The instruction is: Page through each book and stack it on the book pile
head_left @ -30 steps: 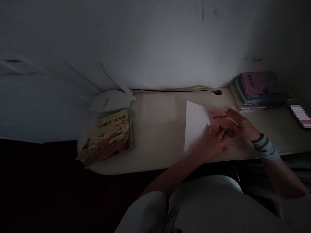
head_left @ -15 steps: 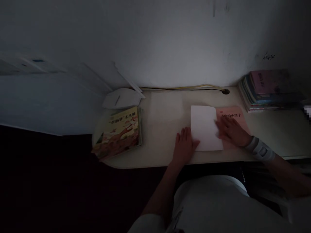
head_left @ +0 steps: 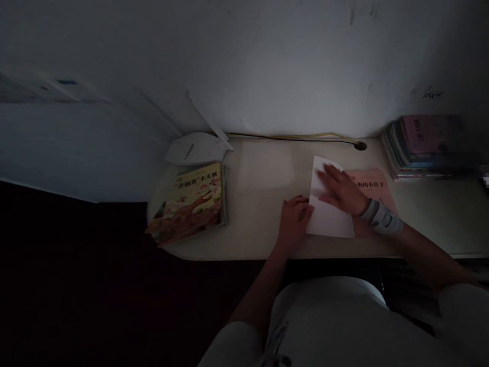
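The right hand (head_left: 340, 191) is lying palm down on a white sheet (head_left: 327, 220), its fingers (head_left: 324, 176) stretched out flat and released, pressing on the paper rather than gripping it. A grey padded band (head_left: 382, 216) is wrapping the right wrist. The left hand (head_left: 293, 221) is resting on the counter (head_left: 260, 178) at the sheet's left edge, its fingers (head_left: 303, 202) curling loosely against the paper. The dim light makes it impossible to tell whether they are pinching the edge or only touching it.

The sheet is smooth, blank and rectangular, and it is lying near the front edge of the counter with its upper left corner lifting slightly. Its right side is meeting a thin pink book (head_left: 370, 187) with dark printed characters on its matte cover, which is lying flat just beside it. Whether the sheet is a leaf of that book cannot be told.

The counter is pale and smooth, with a rounded left corner. On that corner a glossy picture book (head_left: 191, 204) in yellow and orange is sitting, well apart from the hands. Behind it a flat white plastic object (head_left: 196, 148) is lying against the wall. A thin cable (head_left: 298, 136) is running along the back edge to a round hole (head_left: 359, 146). At the far right a stack of books (head_left: 420, 148) is lying flat, with a pink cover on top.
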Motion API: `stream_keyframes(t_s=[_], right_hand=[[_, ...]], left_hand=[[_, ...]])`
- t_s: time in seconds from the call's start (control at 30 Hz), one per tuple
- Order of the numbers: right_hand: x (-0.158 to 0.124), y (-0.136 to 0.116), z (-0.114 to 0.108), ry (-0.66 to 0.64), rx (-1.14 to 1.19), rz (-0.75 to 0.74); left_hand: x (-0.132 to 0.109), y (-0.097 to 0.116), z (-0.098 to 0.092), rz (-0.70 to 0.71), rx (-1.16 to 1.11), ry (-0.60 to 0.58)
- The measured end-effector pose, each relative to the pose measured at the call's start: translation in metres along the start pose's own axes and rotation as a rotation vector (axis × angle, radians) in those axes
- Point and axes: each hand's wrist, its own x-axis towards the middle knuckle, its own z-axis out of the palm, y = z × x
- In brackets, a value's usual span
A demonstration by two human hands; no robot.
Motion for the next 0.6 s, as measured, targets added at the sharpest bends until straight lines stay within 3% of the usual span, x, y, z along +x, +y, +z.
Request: stream_keyframes(t_s=[0.1,0.17,0.33,0.6], right_hand=[[0.013,0.000,-0.009,0.026,0.007,0.099],[0.017,-0.004,-0.010,0.007,-0.036,0.071],[0.012,-0.012,0.004,-0.194,-0.183,-0.039],[-0.014,0.025,0.000,-0.244,-0.250,-0.081]], left_hand=[[0.001,0.002,0.008,0.031,-0.024,-0.063],[0.001,0.001,0.013,0.070,0.022,-0.117],[-0.003,-0.005,0.019,0.137,0.311,-0.232],[-0.010,0.001,0.018,0.129,0.630,-0.302]])
